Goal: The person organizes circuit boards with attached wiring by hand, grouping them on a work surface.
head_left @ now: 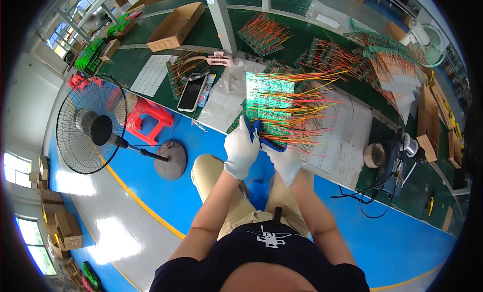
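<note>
In front of me is a green circuit board panel (269,98) with rows of red and yellow wires (314,108) sticking out to the right. My left hand (240,148), in a white glove with blue fingertips, grips the panel's lower left corner. My right hand (283,158), gloved the same way, is closed at the panel's bottom edge; its fingers are partly hidden under the board and wires. Beneath the panel, a white perforated sheet (327,158) lies on the workbench, partly covered by the wires.
A phone (192,93) lies left of the panel, near the bench's front edge. Stacks of wired boards (334,58) fill the far side. At right stand a soldering device (397,156) with black cables and a round tin (374,155). A standing fan (93,126) and red stool (149,121) are at left.
</note>
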